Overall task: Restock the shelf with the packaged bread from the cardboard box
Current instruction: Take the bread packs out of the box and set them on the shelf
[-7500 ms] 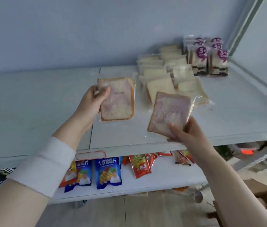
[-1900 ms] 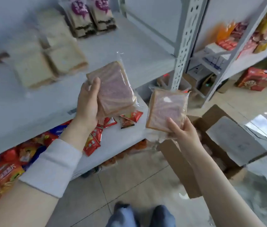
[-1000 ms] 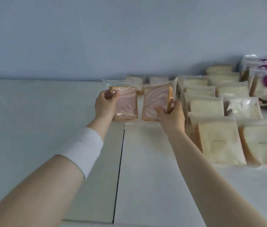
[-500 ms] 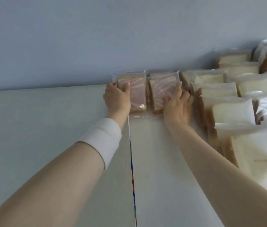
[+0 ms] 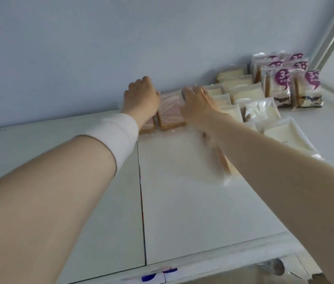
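Two packets of pink-swirled bread lie flat side by side at the back of the white shelf (image 5: 182, 212), against the blue wall. The right swirl packet (image 5: 170, 111) shows between my hands. Only a front corner of the left swirl packet (image 5: 148, 126) is visible, because my left hand (image 5: 141, 99) lies on top of it with curled fingers. My right hand (image 5: 198, 103) is flat with fingers stretched out, at the right packet's right edge and partly over the neighbouring white bread. The cardboard box is out of view.
Rows of white bread packets (image 5: 242, 93) fill the shelf to the right of my hands, one near packet (image 5: 287, 136) closer to the front. Purple-labelled sandwich packets (image 5: 281, 87) stand in the back right corner by the shelf post (image 5: 332, 31). A blue price tag (image 5: 158, 275) marks the front edge.
Both swirl packets have gone from held in the air to lying flat against the back wall. My right hand has flattened and slid off to the packet's right side.
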The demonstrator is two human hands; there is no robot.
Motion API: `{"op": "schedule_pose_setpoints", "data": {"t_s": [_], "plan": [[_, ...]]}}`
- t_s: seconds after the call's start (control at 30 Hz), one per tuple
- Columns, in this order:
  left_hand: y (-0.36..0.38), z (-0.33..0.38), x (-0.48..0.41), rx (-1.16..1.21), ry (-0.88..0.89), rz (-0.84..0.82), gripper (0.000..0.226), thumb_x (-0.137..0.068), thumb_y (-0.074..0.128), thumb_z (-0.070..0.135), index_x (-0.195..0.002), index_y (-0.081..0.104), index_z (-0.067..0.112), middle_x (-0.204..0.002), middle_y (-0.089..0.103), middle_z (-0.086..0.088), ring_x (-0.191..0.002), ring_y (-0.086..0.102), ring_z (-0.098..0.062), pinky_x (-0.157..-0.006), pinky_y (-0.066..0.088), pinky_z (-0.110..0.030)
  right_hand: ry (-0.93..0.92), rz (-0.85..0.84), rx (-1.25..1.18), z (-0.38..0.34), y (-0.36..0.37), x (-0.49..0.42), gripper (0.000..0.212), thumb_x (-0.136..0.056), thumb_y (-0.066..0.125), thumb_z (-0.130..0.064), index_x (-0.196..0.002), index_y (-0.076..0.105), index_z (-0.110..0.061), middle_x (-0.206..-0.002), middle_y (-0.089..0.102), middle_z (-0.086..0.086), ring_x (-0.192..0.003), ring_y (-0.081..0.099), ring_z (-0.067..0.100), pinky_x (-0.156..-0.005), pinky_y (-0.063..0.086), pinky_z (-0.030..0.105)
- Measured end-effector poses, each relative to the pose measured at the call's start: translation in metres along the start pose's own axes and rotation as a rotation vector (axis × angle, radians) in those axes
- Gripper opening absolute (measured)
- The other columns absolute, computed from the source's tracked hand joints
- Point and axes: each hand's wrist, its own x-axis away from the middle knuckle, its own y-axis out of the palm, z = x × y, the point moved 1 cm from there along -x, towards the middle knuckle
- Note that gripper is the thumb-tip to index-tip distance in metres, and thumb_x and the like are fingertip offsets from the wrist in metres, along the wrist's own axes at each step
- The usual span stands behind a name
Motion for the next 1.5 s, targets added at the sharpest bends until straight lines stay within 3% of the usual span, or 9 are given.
{"op": "schedule_pose_setpoints", "data": {"t_s": [0.07, 0.2, 0.4, 0.5, 0.57, 0.67, 0.9, 1.23, 1.5], "plan": [[-0.013, 0.041, 0.018, -0.172, 0.148, -0.224, 0.045, -0.091, 0.045, 0.035, -0.127, 0.046, 0.008, -0.135, 0.049, -0.017, -0.124, 0.046, -0.036, -0.104, 0.037, -0.043, -0.021, 0.008, 0.047, 0.029, -0.034, 0.026, 0.045, -0.094, 0.039, -0.022, -0.137, 0.039, -0.010, -0.145, 0.035, 0.015, -0.137, 0.029, 0.031, -0.111, 0.028, 0.039], [-0.005, 0.144, 0.072, -0.538, 0.237, -0.645, 0.052, -0.083, 0.052, 0.053, -0.117, 0.060, 0.013, -0.118, 0.060, -0.008, -0.115, 0.056, -0.031, -0.098, 0.042, -0.035, 0.035, -0.225, 0.318, 0.120, -0.097, 0.108, 0.052, -0.098, 0.033, -0.036, -0.142, 0.033, -0.008, -0.148, 0.033, 0.014, -0.136, 0.033, 0.033, -0.112, 0.029, 0.043], [0.063, 0.333, 0.166, -0.554, 0.614, -0.776, 0.052, -0.088, 0.045, 0.057, -0.125, 0.053, 0.023, -0.131, 0.051, -0.001, -0.119, 0.051, -0.028, -0.099, 0.044, -0.041, 0.382, -0.438, 0.440, 0.301, -0.157, 0.241, 0.056, -0.099, 0.030, -0.043, -0.142, 0.035, -0.008, -0.151, 0.032, 0.008, -0.139, 0.029, 0.028, -0.114, 0.024, 0.045], [0.111, 0.425, 0.216, -0.606, 0.805, -0.825, 0.060, -0.087, 0.043, 0.060, -0.129, 0.050, 0.018, -0.137, 0.050, -0.003, -0.123, 0.049, -0.031, -0.105, 0.038, -0.046, 0.515, -0.462, 0.406, 0.391, -0.167, 0.300, 0.052, -0.098, 0.033, -0.044, -0.135, 0.045, -0.010, -0.143, 0.044, 0.009, -0.129, 0.043, 0.031, -0.110, 0.033, 0.044], [0.155, 0.479, 0.246, -0.614, 0.938, -0.866, 0.063, -0.083, 0.045, 0.062, -0.129, 0.050, 0.019, -0.135, 0.051, -0.002, -0.121, 0.050, -0.032, -0.104, 0.040, -0.046, 0.604, -0.516, 0.368, 0.445, -0.165, 0.341, 0.047, -0.097, 0.035, -0.042, -0.128, 0.052, -0.010, -0.133, 0.053, 0.009, -0.119, 0.051, 0.030, -0.105, 0.040, 0.042], [0.215, 0.546, 0.299, -0.650, 1.130, -0.918, 0.056, -0.087, 0.044, 0.058, -0.126, 0.052, 0.019, -0.131, 0.052, -0.001, -0.120, 0.051, -0.030, -0.102, 0.041, -0.043, 0.772, -0.566, 0.304, 0.523, -0.151, 0.398, 0.050, -0.098, 0.037, -0.038, -0.135, 0.045, -0.007, -0.140, 0.046, 0.010, -0.128, 0.045, 0.029, -0.108, 0.036, 0.037], [0.370, 0.653, 0.382, -0.681, 1.331, -1.095, 0.051, -0.095, 0.040, 0.048, -0.133, 0.047, 0.015, -0.138, 0.050, -0.005, -0.124, 0.049, -0.028, -0.098, 0.041, -0.038, 1.137, -0.659, 0.054, 0.667, -0.092, 0.496, 0.050, -0.095, 0.041, -0.042, -0.135, 0.044, -0.012, -0.132, 0.053, 0.009, -0.120, 0.051, 0.027, -0.096, 0.041, 0.031], [0.544, 0.650, 0.448, -0.785, 1.227, -1.455, 0.050, -0.095, 0.041, 0.043, -0.133, 0.042, 0.010, -0.134, 0.051, -0.012, -0.119, 0.051, -0.031, -0.096, 0.043, -0.041, 1.409, -0.745, -0.458, 0.732, 0.065, 0.568, 0.052, -0.096, 0.038, -0.043, -0.135, 0.038, -0.009, -0.135, 0.046, 0.014, -0.124, 0.045, 0.033, -0.097, 0.040, 0.041], [0.719, 0.620, 0.464, -0.617, 0.735, -1.350, 0.070, -0.093, 0.048, 0.038, -0.146, 0.014, 0.007, -0.145, 0.029, -0.022, -0.131, 0.035, -0.039, -0.108, 0.032, -0.044, 1.486, -0.521, -0.896, 0.789, 0.247, 0.558, 0.057, -0.094, 0.045, -0.045, -0.137, 0.038, -0.009, -0.137, 0.048, 0.012, -0.126, 0.046, 0.030, -0.101, 0.040, 0.036]]}}
